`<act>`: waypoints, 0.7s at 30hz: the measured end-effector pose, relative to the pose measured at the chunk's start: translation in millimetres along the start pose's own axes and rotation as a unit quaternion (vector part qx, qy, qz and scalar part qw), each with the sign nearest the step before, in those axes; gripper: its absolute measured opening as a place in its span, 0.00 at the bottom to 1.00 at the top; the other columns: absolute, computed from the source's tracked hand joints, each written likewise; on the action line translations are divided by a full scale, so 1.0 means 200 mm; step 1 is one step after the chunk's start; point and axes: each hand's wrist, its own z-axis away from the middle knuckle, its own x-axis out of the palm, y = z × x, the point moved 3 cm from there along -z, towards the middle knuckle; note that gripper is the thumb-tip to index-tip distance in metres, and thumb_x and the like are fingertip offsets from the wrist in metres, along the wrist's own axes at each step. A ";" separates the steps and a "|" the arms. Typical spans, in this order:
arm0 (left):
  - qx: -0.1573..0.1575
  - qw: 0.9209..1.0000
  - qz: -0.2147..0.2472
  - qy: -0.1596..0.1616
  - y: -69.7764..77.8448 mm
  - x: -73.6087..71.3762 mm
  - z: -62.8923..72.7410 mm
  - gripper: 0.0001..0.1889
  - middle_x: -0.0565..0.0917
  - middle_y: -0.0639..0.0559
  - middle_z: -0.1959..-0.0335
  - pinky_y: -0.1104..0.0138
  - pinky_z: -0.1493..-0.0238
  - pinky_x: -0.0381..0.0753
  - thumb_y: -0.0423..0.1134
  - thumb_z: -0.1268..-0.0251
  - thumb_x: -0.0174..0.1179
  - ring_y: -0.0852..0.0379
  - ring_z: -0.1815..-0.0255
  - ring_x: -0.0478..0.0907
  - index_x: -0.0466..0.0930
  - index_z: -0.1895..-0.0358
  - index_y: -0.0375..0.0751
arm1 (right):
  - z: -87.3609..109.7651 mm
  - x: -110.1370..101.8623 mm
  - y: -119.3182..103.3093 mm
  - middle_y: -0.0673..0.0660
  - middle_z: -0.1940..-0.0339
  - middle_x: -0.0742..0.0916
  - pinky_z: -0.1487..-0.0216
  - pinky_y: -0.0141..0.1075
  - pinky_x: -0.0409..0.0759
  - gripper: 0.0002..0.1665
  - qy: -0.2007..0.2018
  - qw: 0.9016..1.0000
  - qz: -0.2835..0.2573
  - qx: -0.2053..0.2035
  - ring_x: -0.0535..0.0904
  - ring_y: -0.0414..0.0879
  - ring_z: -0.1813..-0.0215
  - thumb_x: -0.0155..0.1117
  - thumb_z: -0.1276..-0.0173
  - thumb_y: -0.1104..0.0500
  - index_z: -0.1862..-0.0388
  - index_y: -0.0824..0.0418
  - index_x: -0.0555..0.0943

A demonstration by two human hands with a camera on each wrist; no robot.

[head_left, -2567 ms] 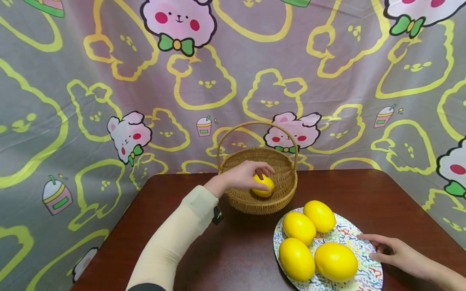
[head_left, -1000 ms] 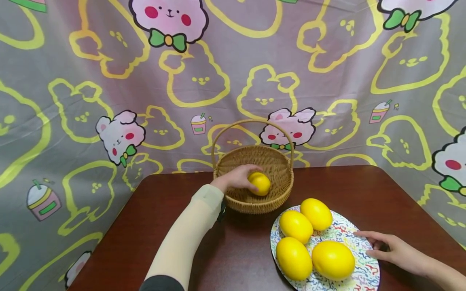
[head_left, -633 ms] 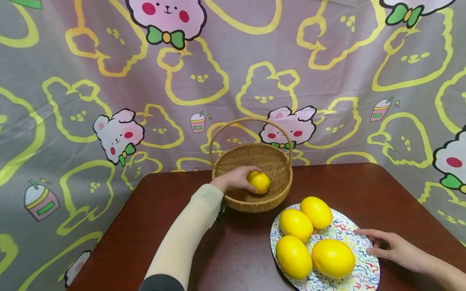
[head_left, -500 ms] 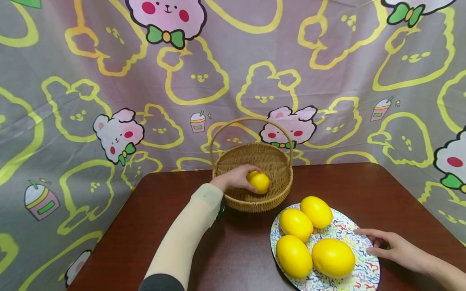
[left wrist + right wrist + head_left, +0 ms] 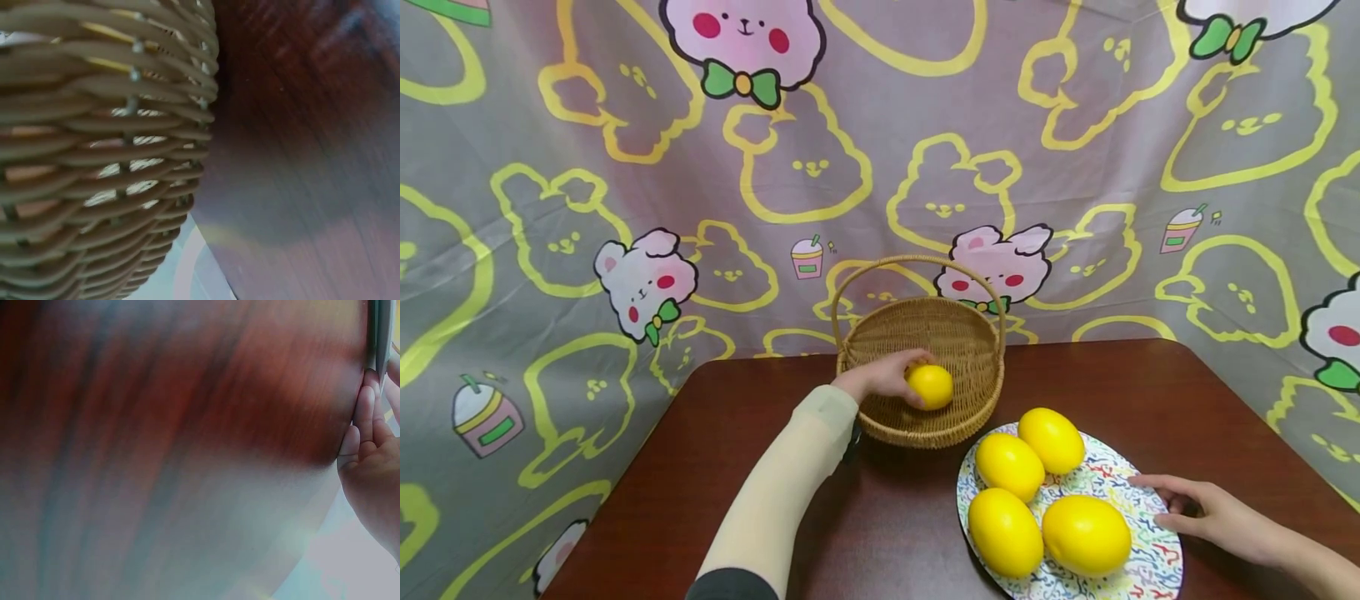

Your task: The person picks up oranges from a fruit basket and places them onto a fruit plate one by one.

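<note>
In the head view my left hand (image 5: pixel 891 375) reaches into a wicker basket (image 5: pixel 970 342) and grips a yellow lemon (image 5: pixel 932 387) from its left side, fingers over the top and thumb low. The left wrist view is mostly filled by the basket's woven wall (image 5: pixel 94 156); hand and lemon are largely hidden behind it. My right hand (image 5: pixel 1213 517) holds the right rim of a round patterned plate (image 5: pixel 1150 542), with thumb and index finger at the edge. In the right wrist view the fingers (image 5: pixel 367 415) lie under the plate's rim. Several more lemons (image 5: pixel 1086 535) sit on the plate.
Both the basket and the plate stand on a dark reddish-brown table (image 5: pixel 880 517). The basket's arched handle (image 5: pixel 917 260) rises above my left hand. Behind the table hangs a printed cloth (image 5: pixel 880 167) with cartoon figures.
My left hand's fingers have closed around the lemon since the earliest frame. Basket and lemon have shifted slightly toward me in the last half second. The right hand stays at the plate's rim.
</note>
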 end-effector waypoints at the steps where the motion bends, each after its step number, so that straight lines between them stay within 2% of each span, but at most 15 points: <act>1: -0.001 1.000 0.002 -0.003 0.00 0.01 0.00 0.38 0.70 0.48 0.35 0.56 0.39 0.67 0.38 0.51 0.76 0.50 0.38 0.69 0.69 0.33 0.52 | 0.00 0.00 0.00 0.47 0.67 0.77 0.70 0.31 0.70 0.26 0.000 1.000 0.000 0.000 0.71 0.40 0.67 0.61 0.30 0.63 0.34 0.63 0.72; 5: 0.002 1.000 -0.006 -0.018 -0.01 0.03 0.01 0.41 0.71 0.48 0.35 0.56 0.41 0.68 0.39 0.51 0.76 0.51 0.40 0.70 0.67 0.31 0.53 | 0.00 0.00 -0.01 0.47 0.67 0.77 0.70 0.30 0.70 0.26 -0.002 1.000 -0.003 0.005 0.71 0.40 0.67 0.61 0.30 0.63 0.34 0.65 0.71; 12: 0.015 0.998 -0.033 -0.044 0.00 0.07 0.01 0.46 0.72 0.50 0.36 0.58 0.38 0.65 0.41 0.54 0.77 0.53 0.39 0.68 0.63 0.28 0.52 | 0.00 -0.01 -0.02 0.48 0.67 0.77 0.70 0.31 0.70 0.26 -0.006 1.000 -0.009 0.009 0.71 0.40 0.67 0.61 0.30 0.62 0.34 0.66 0.71; 21: 0.014 0.998 -0.049 -0.047 0.01 0.07 0.03 0.45 0.73 0.52 0.39 0.60 0.40 0.67 0.43 0.54 0.77 0.56 0.43 0.70 0.65 0.29 0.53 | 0.00 0.00 -0.02 0.47 0.68 0.77 0.71 0.31 0.69 0.25 -0.006 1.000 -0.013 -0.014 0.72 0.41 0.67 0.60 0.30 0.64 0.34 0.61 0.73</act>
